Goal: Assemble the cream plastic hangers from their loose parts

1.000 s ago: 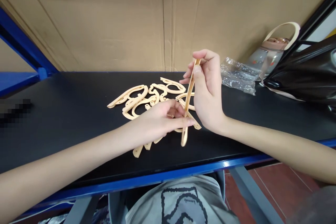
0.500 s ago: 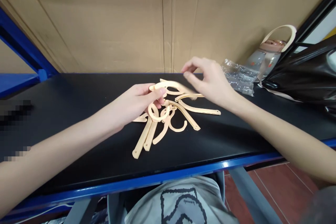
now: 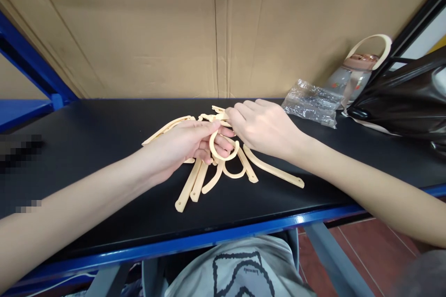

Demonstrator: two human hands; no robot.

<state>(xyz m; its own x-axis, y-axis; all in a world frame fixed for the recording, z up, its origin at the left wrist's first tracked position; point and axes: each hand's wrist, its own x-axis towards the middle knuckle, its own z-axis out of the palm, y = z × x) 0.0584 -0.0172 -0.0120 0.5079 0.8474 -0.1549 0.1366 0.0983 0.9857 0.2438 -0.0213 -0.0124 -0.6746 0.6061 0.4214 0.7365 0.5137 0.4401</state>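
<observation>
Between the two hands, over the middle of the heap, a cream hook (image 3: 223,155) hangs from the left hand (image 3: 191,143). Left thumb and forefinger pinch it at the top; the other fingers bend loosely behind its curve. The hook bows down toward the person and its free tip turns up on the right, so its open side faces up and to the right. Just beside it the right hand (image 3: 266,126) sits back upward, fingers curled under and bunched together; their tips are hidden, so I cannot tell what they grip, nor which way the held piece runs beyond the hook.

Below, on the black table (image 3: 104,158), two straight hanger arms (image 3: 188,185) lie side by side, long axes slanting toward the near edge and leftward. A long curved arm (image 3: 275,170) runs out to the lower right. Farther right are a crumpled clear bag (image 3: 310,104), a bottle (image 3: 350,78) with a looped handle, and a shiny black bag (image 3: 400,102). Cardboard (image 3: 139,32) stands behind.
</observation>
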